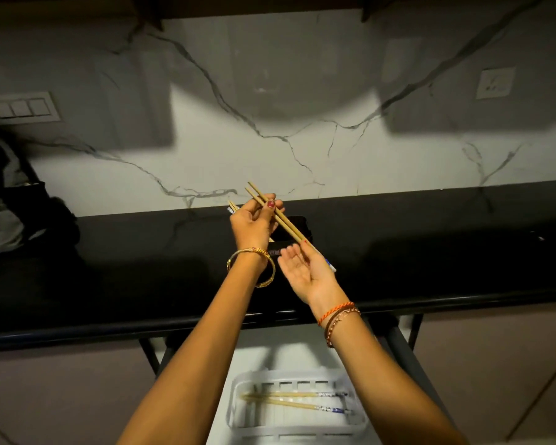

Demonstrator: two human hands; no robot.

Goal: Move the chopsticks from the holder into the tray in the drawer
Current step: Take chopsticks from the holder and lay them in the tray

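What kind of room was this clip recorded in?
Most likely a home kitchen: a black countertop under a marble-look backsplash with wall switches, and an open drawer holding a white tray of chopsticks.

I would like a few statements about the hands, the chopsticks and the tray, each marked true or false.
1. The left hand grips a pair of chopsticks above the black counter. True.
2. The tray in the drawer holds no chopsticks. False: some already lie in it, side by side.
3. The right hand is palm up with relaxed fingers, under the lower end of the pair. True.
4. The tray stands on the counter. False: it sits in the open drawer below the counter edge.
5. The chopstick holder is white. False: it is dark, behind the hands.
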